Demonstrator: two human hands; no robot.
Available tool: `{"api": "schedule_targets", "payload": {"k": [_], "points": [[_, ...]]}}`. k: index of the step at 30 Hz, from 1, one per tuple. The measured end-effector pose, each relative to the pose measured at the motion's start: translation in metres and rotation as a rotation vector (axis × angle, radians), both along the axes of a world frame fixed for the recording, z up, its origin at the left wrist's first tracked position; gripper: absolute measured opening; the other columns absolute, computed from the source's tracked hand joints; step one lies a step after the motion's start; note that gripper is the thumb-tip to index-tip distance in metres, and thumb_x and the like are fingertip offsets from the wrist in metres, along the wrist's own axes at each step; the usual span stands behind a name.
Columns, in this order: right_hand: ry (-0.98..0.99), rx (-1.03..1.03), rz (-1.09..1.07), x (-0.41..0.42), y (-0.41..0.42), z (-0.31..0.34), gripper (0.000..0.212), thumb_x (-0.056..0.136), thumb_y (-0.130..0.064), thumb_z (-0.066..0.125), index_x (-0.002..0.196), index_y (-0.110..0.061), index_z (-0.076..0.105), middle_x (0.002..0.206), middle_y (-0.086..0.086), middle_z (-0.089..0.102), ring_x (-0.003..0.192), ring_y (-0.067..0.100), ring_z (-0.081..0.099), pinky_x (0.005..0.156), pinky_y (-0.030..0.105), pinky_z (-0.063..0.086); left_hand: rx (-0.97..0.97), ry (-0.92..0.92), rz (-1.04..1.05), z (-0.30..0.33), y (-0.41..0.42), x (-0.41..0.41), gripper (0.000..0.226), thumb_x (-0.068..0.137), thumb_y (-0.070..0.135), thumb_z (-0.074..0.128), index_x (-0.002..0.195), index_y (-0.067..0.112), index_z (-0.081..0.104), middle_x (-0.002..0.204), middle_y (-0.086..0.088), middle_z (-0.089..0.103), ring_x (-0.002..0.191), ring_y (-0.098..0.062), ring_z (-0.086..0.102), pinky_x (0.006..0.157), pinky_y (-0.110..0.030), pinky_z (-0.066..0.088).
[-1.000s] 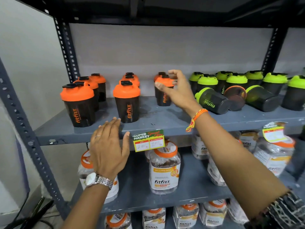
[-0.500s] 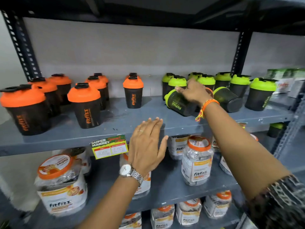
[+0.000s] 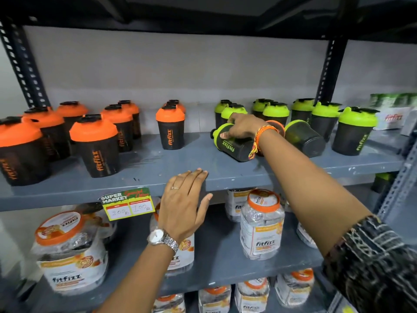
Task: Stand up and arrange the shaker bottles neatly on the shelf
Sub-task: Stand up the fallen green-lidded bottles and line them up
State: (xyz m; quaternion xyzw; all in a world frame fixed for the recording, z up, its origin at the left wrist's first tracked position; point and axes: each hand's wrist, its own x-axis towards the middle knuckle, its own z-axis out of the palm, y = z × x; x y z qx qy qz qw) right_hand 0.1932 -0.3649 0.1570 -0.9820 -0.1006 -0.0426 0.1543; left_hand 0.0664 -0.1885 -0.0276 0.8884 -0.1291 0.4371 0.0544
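Black shaker bottles stand on the grey shelf. Several with orange lids fill the left half, and one more stands near the middle. Several green-lidded bottles stand at the right. A green-lidded bottle lies on its side with my right hand closed over it from above. Behind my wrist lies an orange-lidded bottle, mostly hidden. Another green-lidded bottle lies on its side to the right of it. My left hand rests open on the shelf's front edge.
A yellow price tag hangs from the shelf edge left of my left hand. Clear jars with orange lids fill the shelves below. Perforated dark uprights frame the rack. White boxes sit at the far right.
My right hand has moved from the middle orange-lidded bottle rightward and come down onto the lying green-lidded bottle. My view has shifted right, and my left hand has slid right along the shelf edge.
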Motion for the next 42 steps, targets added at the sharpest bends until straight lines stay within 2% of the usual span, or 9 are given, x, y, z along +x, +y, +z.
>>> {"api": "schedule_targets", "payload": {"k": [7,9,11,13,17,21,25,29,42], "points": [[0.045,0.144,-0.01,-0.004,-0.011,-0.002,0.068,0.086,-0.041,0.076,0.138,-0.009,0.045,0.136,0.013,0.056,0.123,0.032,0.054,0.092,0.037,0.049,-0.025,0.017,0.016,-0.002,-0.003,0.001,0.05,0.096,0.046,0.045,0.135,0.017,0.058,0.138,-0.002,0.062,0.123,-0.023,0.058,0.108,-0.037,0.034],[0.053,0.307,0.004,-0.004,-0.019,-0.005,0.052,0.086,-0.037,0.078,0.122,-0.011,0.05,0.112,0.01,0.059,0.095,0.025,0.057,0.068,0.033,0.045,-0.026,0.021,0.019,-0.002,-0.004,0.001,0.05,0.096,0.046,0.045,0.135,0.017,0.059,0.138,-0.001,0.062,0.123,-0.023,0.058,0.108,-0.037,0.034],[0.082,0.507,0.016,-0.007,-0.027,-0.01,0.048,0.086,-0.036,0.078,0.119,-0.016,0.049,0.098,0.006,0.058,0.078,0.018,0.054,0.067,0.031,0.047,-0.037,0.022,0.02,-0.002,-0.005,0.001,0.049,0.096,0.045,0.047,0.135,0.017,0.059,0.138,-0.002,0.062,0.123,-0.023,0.058,0.108,-0.038,0.035],[0.144,0.713,0.025,-0.008,-0.033,-0.016,0.053,0.085,-0.039,0.078,0.124,-0.023,0.046,0.105,0.009,0.063,0.081,0.024,0.06,0.08,0.041,0.056,-0.046,0.024,0.024,-0.001,-0.007,0.0,0.049,0.095,0.044,0.049,0.134,0.017,0.059,0.137,-0.002,0.063,0.123,-0.023,0.058,0.108,-0.038,0.035],[0.239,1.103,0.139,-0.016,-0.041,-0.028,0.053,0.096,-0.021,0.069,0.138,-0.029,0.037,0.113,0.008,0.061,0.084,0.021,0.065,0.059,0.032,0.056,-0.065,0.042,0.027,0.0,-0.009,-0.003,0.049,0.096,0.045,0.047,0.135,0.017,0.059,0.137,-0.002,0.063,0.124,-0.023,0.058,0.109,-0.038,0.034],[0.128,1.251,0.312,-0.011,-0.044,-0.047,0.057,0.097,-0.005,0.063,0.139,-0.033,0.038,0.141,0.012,0.054,0.111,0.024,0.065,0.088,0.045,0.058,-0.075,0.063,0.019,0.001,-0.01,-0.005,0.05,0.096,0.046,0.043,0.135,0.018,0.058,0.138,-0.001,0.062,0.125,-0.022,0.056,0.11,-0.038,0.033],[0.091,1.262,0.404,-0.008,-0.047,-0.065,0.061,0.093,-0.006,0.064,0.14,-0.037,0.04,0.162,0.011,0.029,0.147,0.027,0.038,0.115,0.052,0.043,-0.079,0.078,0.018,0.001,-0.01,-0.006,0.05,0.096,0.046,0.044,0.136,0.018,0.057,0.139,0.0,0.061,0.126,-0.021,0.055,0.111,-0.038,0.033],[0.054,1.228,0.4,-0.007,-0.055,-0.073,0.064,0.101,0.006,0.049,0.151,-0.027,0.026,0.158,0.008,0.04,0.138,0.022,0.048,0.116,0.049,0.041,-0.074,0.081,0.03,0.002,-0.011,-0.007,0.05,0.096,0.046,0.044,0.136,0.018,0.058,0.138,-0.001,0.062,0.127,-0.022,0.056,0.111,-0.037,0.032],[0.062,1.094,0.443,-0.02,-0.065,-0.076,0.077,0.099,0.01,0.047,0.153,-0.035,0.015,0.161,0.006,0.034,0.145,0.022,0.039,0.119,0.051,0.036,-0.071,0.061,0.045,0.001,-0.013,-0.005,0.049,0.095,0.043,0.049,0.135,0.016,0.058,0.137,-0.003,0.062,0.126,-0.022,0.056,0.111,-0.037,0.031]]}}
